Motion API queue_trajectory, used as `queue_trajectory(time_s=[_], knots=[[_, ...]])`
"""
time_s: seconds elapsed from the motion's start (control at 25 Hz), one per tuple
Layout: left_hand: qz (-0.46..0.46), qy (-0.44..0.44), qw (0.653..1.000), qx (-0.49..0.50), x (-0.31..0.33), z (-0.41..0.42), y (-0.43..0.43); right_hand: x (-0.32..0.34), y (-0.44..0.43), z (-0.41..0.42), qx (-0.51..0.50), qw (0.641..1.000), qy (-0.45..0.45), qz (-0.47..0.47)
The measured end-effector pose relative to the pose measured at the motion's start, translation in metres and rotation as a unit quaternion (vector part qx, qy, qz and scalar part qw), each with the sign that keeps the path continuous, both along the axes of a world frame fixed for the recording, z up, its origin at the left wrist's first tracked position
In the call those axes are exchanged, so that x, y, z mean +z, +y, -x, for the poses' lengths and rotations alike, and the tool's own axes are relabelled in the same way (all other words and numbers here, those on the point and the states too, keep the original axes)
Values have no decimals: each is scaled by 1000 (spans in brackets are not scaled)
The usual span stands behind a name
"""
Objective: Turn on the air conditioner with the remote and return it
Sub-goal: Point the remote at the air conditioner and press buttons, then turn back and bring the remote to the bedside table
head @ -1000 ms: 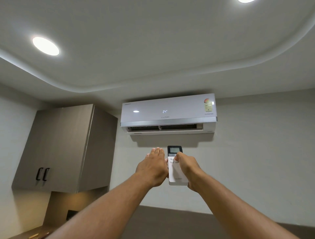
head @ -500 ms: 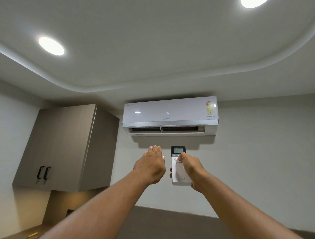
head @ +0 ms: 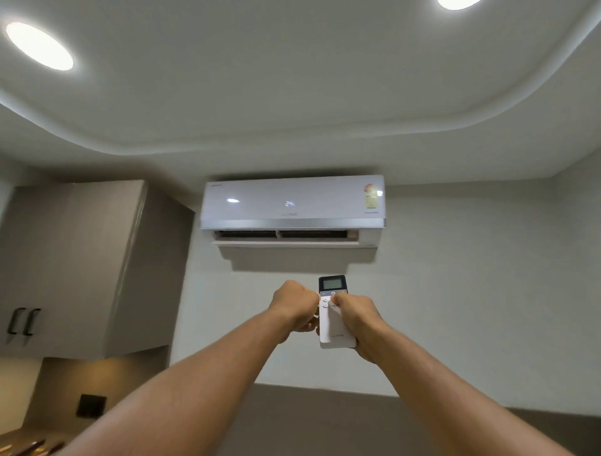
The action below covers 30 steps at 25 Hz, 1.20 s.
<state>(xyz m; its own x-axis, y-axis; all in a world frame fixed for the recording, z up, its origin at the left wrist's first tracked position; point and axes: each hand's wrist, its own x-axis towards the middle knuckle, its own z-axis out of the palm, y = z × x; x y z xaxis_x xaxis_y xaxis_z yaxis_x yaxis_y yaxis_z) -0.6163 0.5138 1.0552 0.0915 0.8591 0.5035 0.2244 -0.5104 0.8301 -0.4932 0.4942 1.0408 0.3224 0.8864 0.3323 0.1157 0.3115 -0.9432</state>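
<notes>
Head view looks up at a white split air conditioner (head: 292, 208) mounted high on the wall at centre frame, its lower flap open and a small lit display on the front panel, too blurred to read. Just below it, both bare arms reach up from the bottom of the frame. At centre, the right hand (head: 359, 320) is wrapped around a white remote (head: 335, 312) held upright, with its dark screen end on top pointing toward the air conditioner; the thumb lies across the buttons just under the screen. Immediately to the remote's left, the left hand (head: 294, 309) is curled into a loose fist, its fingers touching or nearly touching the remote's left edge; whether it actually grips the remote cannot be told. At left of frame, a grey wall cabinet (head: 81, 260) hangs with two dark handles (head: 24, 321) near its lower left corner. Two round ceiling lights glow, one (head: 39, 45) in the upper left and one (head: 457, 3) cut off by the top edge. A dark switch plate (head: 91, 405) sits on the wall at lower left.
</notes>
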Motion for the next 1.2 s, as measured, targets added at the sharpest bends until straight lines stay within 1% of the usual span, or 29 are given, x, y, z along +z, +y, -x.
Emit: queue_trajectory(time_s=[0.08,0.24,0.36,0.48,0.6,0.64,0.72,0.8,0.88,0.96,1.08,1.2], knots=[[21,-27,998,-52,-3,-32,3,-2,-8,-31,-36,999,9,-1],[51,-62,984,-162,-19,-129,-11,-13,-44,-121,-133,991,27,0],[85,-84,960,-253,-32,-219,-47,-26,-94,-203,-222,975,24,6],[118,-85,930,-338,-43,-314,-107,-38,-170,-288,-314,949,2,19],[132,-58,893,-426,-53,-406,-185,-47,-266,-362,-415,910,-9,28],[138,-44,873,-466,-59,-442,-224,-51,-312,-385,-455,890,-12,26],[143,-44,846,-512,-63,-485,-272,-56,-369,-414,-497,867,4,25],[147,-28,812,-564,-68,-528,-336,-62,-438,-437,-557,831,1,22],[140,-27,784,-604,-69,-557,-387,-63,-492,-446,-596,803,20,19],[139,-13,742,-655,-71,-580,-452,-64,-556,-453,-651,759,17,17],[134,-5,685,-716,-72,-599,-528,-63,-629,-454,-712,702,21,14],[119,-1,653,-748,-70,-611,-579,-59,-677,-448,-746,666,29,12]])
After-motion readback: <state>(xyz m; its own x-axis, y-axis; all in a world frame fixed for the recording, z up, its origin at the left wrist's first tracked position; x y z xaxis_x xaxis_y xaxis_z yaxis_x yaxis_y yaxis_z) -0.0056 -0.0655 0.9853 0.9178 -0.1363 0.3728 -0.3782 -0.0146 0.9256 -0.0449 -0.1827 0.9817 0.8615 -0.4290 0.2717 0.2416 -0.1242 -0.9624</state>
